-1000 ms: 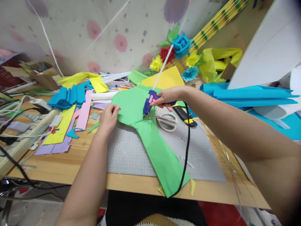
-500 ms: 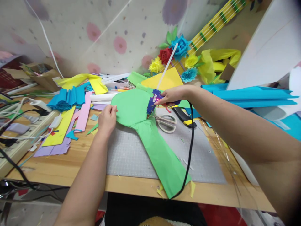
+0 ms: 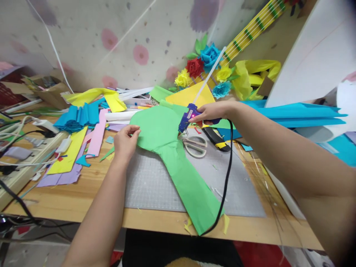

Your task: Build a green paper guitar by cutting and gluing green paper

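Note:
My right hand (image 3: pixel 209 112) is wrapped round a blue glue gun (image 3: pixel 189 115) with a lit red light and a long white glue stick rising from its back. Its nozzle points down at the right edge of a green paper-covered shape (image 3: pixel 155 128), round at the top with a wide strip running toward the table's front. At the left edge of the round part, my left hand (image 3: pixel 126 141) pinches the green paper between thumb and fingers. Scissors (image 3: pixel 196 146) with pale handles lie just right of the nozzle, their blades partly hidden.
A grey cutting mat (image 3: pixel 155 185) lies beneath. A black and yellow utility knife (image 3: pixel 217 139) rests right of the scissors. The gun's black cord (image 3: pixel 228 167) loops over the green strip. Paper flowers (image 3: pixel 210 57) and a yellow guitar-like piece (image 3: pixel 250 35) stand behind; a power strip (image 3: pixel 33 167) sits left.
My right hand has moved the glue gun slightly right and up along the green edge. The fingers of my left hand have shifted a little at the left edge.

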`<state>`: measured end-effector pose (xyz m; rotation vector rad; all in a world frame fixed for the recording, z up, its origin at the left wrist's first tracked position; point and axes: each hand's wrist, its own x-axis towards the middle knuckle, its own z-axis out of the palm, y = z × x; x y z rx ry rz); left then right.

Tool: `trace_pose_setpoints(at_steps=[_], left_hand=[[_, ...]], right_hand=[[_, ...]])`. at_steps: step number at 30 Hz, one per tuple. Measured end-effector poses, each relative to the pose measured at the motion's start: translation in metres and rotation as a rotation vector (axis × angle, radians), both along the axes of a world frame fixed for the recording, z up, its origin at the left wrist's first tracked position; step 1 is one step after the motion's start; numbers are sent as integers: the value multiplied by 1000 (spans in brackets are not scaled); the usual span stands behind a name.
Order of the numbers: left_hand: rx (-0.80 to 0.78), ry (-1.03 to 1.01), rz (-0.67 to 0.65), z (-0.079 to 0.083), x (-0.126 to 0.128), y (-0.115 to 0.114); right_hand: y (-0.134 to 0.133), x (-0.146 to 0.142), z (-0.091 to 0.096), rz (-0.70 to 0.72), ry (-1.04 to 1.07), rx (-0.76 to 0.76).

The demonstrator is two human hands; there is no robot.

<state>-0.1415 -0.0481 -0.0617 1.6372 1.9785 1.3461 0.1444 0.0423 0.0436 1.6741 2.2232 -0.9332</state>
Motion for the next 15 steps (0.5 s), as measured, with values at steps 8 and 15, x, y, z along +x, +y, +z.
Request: trace_pose_setpoints(at_steps=[8, 15], left_hand=[[-16, 98, 80, 9, 6, -5], [-79, 183, 38, 10, 12, -5]], right_hand=[[-2, 9, -6, -9, 71, -11], [-2, 1, -10, 78, 84, -50]])
